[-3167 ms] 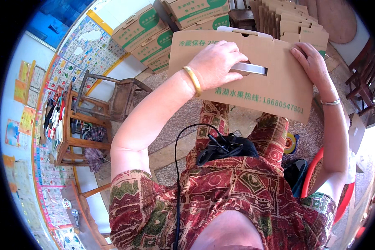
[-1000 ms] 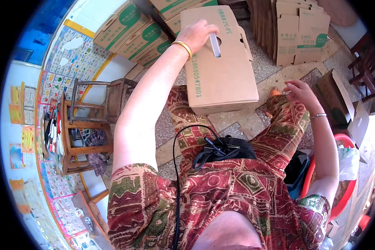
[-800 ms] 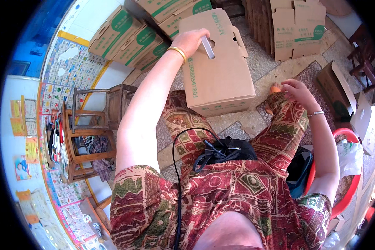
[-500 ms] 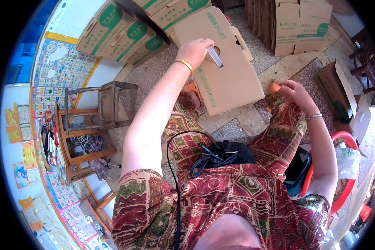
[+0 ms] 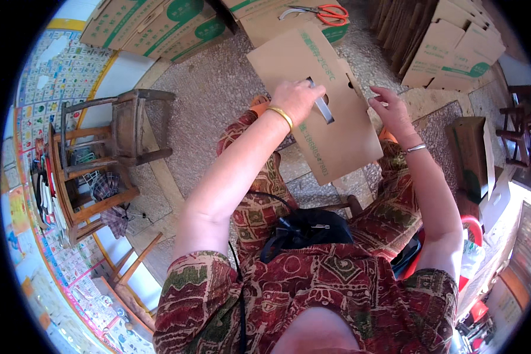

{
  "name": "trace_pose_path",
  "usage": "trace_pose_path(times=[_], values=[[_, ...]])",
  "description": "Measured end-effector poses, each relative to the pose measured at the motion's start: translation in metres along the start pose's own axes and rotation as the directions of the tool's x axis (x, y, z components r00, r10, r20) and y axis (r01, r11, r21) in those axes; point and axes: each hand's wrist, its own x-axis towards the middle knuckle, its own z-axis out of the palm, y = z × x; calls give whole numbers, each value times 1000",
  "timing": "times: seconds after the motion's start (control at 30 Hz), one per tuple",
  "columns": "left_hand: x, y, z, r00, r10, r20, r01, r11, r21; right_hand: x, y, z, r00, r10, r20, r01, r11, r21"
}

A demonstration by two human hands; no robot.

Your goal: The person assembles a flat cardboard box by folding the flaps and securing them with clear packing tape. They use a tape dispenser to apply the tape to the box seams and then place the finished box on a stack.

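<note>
A closed cardboard box (image 5: 343,144) with green print is in front of me, tilted, between my knees. My left hand (image 5: 296,101) is closed on the grey carrying handle (image 5: 324,111) set in the box's face; part of the handle is hidden under my fingers. At the box's right edge, close to its side flap, my right hand (image 5: 390,110) holds nothing. Its thumb and fingers are apart.
Orange-handled scissors (image 5: 333,15) lie on another carton (image 5: 264,29) behind the box. Flattened cartons (image 5: 448,53) stand at the far right, more boxes (image 5: 153,26) at the far left. A wooden chair (image 5: 127,127) stands left, and an open carton (image 5: 469,150) right.
My left hand and the held box have shifted slightly right and nearer. My right hand has risen from my knee toward the box's right edge. The scissors behind the box have come into fuller view.
</note>
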Motion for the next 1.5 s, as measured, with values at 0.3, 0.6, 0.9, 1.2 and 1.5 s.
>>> trace_pose_path(times=[0.3,0.6,0.9,1.2,1.5], values=[[-8,33,-8,852,-35,522,51,999,-17,47,2,5,996,8,87,13,973,-232],[-16,57,-32,711,40,702,-2,998,-55,150,47,8,983,21,180,98,775,-624],[-13,60,-55,683,75,726,55,986,-155,225,52,29,988,-8,152,115,690,-714],[-13,65,-45,723,102,683,60,976,-209,238,27,39,992,79,98,58,405,-913],[-9,66,-47,875,49,481,57,978,-202,246,38,45,995,50,89,63,394,-917]])
